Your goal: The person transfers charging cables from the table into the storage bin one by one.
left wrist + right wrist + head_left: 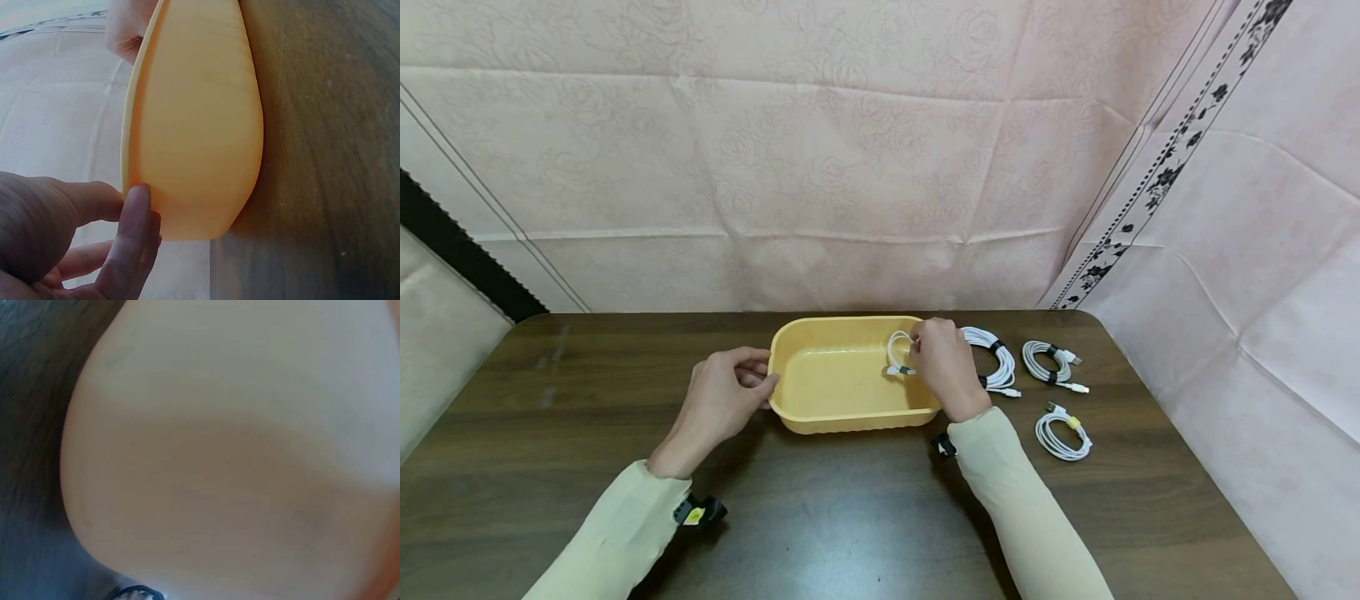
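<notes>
The fingers of the left hand point(730, 392) pinch the rim of the yellow tray point(827, 385), one digit at the edge and others against the outer wall, a light hold that probably keeps the tray from sliding. The fingers of the right hand point(949, 364) are drawn together and pinch a white cable point(891, 349); their tips are largely hidden, so which of them grip it cannot be told. Just left of those fingers, the cable's loop shows over the inside of the tray; whether it touches the tray's floor is unclear. The tray lies between the two hands' fingers on the tabletop point(842, 517), within reach of both. Just right of the right fingers lies a large coil point(1006, 362); farther right sits a smaller coil point(1032, 364), and nearer the person, a yellow-tied coil point(1070, 454). Tied so, the coils presumably stay looped and untangled.
</notes>
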Motion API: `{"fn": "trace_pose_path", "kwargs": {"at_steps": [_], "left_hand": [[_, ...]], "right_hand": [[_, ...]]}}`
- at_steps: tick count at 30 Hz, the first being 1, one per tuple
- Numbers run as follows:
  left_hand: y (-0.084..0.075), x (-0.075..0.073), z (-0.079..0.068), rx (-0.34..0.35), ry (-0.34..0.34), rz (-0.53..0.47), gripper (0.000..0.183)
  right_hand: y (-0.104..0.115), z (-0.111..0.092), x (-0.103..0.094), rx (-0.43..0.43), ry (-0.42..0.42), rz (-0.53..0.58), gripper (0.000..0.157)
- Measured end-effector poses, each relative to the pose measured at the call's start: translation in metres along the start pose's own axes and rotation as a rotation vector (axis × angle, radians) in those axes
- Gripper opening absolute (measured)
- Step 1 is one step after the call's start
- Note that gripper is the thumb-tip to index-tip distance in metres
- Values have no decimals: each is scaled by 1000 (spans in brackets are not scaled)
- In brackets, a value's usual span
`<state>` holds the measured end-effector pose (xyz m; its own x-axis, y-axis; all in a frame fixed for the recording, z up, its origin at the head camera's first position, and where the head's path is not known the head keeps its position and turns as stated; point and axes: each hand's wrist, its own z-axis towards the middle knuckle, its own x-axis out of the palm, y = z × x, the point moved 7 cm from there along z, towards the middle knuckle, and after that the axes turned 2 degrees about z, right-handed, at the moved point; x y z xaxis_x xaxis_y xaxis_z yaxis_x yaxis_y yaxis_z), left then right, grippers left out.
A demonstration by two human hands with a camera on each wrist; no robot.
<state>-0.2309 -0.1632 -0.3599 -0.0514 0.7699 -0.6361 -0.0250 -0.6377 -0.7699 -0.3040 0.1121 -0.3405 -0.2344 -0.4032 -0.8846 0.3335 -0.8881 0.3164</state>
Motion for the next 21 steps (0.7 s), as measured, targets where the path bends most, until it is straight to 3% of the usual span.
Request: {"fn": "trace_pose_path", "kwargs": {"at_steps": [11, 21], "left_hand": [[1, 0, 0, 2, 1, -2, 39], [1, 1, 0, -8, 11, -6, 40]], "right_hand": [[5, -2, 2, -19, -28, -47, 20], [5, -3, 8, 15, -44, -67, 27]]}}
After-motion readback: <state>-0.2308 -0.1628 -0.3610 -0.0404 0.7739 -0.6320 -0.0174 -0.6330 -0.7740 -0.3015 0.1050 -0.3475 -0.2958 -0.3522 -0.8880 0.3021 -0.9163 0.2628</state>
